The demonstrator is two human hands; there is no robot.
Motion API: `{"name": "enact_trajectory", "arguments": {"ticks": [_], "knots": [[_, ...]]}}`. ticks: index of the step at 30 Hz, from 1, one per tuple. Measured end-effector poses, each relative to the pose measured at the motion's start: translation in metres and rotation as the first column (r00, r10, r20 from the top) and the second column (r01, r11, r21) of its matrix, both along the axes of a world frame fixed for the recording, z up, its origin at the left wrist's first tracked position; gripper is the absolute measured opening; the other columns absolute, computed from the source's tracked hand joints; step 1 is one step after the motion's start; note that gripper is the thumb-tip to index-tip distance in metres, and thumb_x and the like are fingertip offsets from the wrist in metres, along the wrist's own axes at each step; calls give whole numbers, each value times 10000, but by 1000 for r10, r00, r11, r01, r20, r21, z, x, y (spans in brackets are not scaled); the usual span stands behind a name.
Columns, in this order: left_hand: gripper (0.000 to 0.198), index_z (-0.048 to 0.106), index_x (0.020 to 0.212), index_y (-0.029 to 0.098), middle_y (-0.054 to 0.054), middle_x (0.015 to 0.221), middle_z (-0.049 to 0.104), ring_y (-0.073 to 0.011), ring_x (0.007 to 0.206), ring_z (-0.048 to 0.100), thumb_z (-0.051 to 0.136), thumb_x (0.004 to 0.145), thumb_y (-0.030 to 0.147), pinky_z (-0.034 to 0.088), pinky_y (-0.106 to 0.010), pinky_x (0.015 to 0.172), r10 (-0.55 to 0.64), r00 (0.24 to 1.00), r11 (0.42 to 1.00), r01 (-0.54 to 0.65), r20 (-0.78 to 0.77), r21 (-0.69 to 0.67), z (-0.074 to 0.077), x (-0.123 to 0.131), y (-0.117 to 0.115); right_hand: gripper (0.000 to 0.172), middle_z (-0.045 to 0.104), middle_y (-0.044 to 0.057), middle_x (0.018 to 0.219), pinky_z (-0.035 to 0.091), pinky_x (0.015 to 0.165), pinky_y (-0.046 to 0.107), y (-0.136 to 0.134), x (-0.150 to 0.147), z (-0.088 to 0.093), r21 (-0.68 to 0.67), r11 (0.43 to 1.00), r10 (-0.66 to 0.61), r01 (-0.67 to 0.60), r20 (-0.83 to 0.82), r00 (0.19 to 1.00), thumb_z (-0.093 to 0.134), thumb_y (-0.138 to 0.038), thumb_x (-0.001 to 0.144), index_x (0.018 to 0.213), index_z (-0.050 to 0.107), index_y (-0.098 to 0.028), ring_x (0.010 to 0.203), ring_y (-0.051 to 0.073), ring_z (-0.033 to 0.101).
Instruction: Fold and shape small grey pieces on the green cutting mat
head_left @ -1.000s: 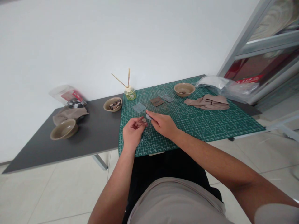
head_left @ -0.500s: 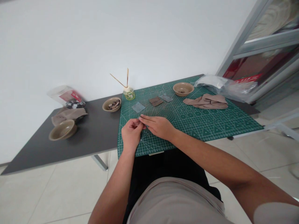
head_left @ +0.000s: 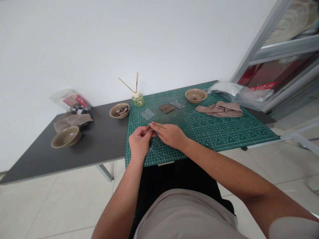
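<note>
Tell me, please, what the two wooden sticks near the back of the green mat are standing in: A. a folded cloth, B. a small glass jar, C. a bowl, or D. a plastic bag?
B: the two sticks rise from the top of the small glass jar.
</note>
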State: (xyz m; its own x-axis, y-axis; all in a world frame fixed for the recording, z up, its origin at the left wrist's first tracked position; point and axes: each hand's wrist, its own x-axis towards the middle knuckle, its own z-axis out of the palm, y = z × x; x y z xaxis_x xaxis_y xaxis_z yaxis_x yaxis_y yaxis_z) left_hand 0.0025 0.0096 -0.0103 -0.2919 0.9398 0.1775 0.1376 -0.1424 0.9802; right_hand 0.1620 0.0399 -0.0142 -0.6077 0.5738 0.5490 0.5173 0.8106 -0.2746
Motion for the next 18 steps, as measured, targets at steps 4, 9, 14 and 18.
{"name": "enact_trajectory", "arguments": {"ticks": [4, 9, 14, 18], "knots": [[162, 677, 783, 185, 4, 684, 720, -164, 637, 709, 766, 712, 301, 578, -290, 663, -29, 997, 999, 28, 75, 17, -1, 0, 2, 479, 588, 105, 1404, 557, 988, 371, 0, 1, 0, -23, 999, -23, 22, -6, 1000, 439, -127, 954, 1427, 507, -156, 1225, 215, 623], [159, 582, 648, 197, 48, 562, 620, -97, 520, 582, 707, 745, 216, 469, -208, 536, -25, 992, 997, 34, -124, 63, 3, -2, 0, 484, 547, 86, 1449, 514, 1056, 366, -1, 1, 0, 60, 996, 66, -66, 12, 998, 423, -107, 958, 1430, 506, -180, 1290, 191, 570], [152, 583, 665, 199, 40, 585, 640, -103, 537, 593, 690, 767, 232, 469, -214, 550, -18, 990, 998, 27, -137, 64, 4, -2, -2, 494, 520, 105, 1473, 555, 985, 354, -2, 1, -1, 21, 999, 35, -36, 37, 999, 415, -119, 960, 1447, 480, -168, 1250, 206, 603], [158, 595, 744, 203, 24, 636, 692, -145, 598, 677, 726, 758, 289, 536, -259, 619, -69, 997, 996, 66, 32, 65, 2, 0, -1, 526, 614, 122, 1375, 572, 941, 349, -1, 2, -1, -90, 996, -29, 29, 4, 1000, 435, -137, 953, 1479, 429, -150, 1177, 208, 651]]}}
